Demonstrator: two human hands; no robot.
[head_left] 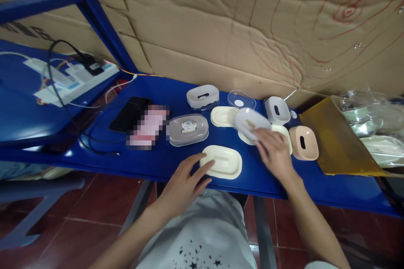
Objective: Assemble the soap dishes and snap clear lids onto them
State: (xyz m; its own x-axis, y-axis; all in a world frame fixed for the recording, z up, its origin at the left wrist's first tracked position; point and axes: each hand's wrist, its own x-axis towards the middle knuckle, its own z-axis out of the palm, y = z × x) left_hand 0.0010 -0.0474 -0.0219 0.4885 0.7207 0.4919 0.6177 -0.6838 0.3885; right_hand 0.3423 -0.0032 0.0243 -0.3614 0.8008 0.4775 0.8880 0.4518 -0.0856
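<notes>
My left hand has its fingers spread, with the fingertips at the left rim of a cream oval tray near the table's front edge. Between the fingers of my right hand is a pale oval piece, tilted, blurred and marked brownish in the middle. Below it, partly covered by the hand, lies a cream piece. Another cream oval tray rests just behind. To the left is a greyish oval box with a clear cover and a round label.
Slotted boxes in grey, light grey and peach stand around, with a clear lid. A phone, cables and a power strip occupy the left. At right, a cardboard box holds plastic-wrapped pieces; cardboard walls the back.
</notes>
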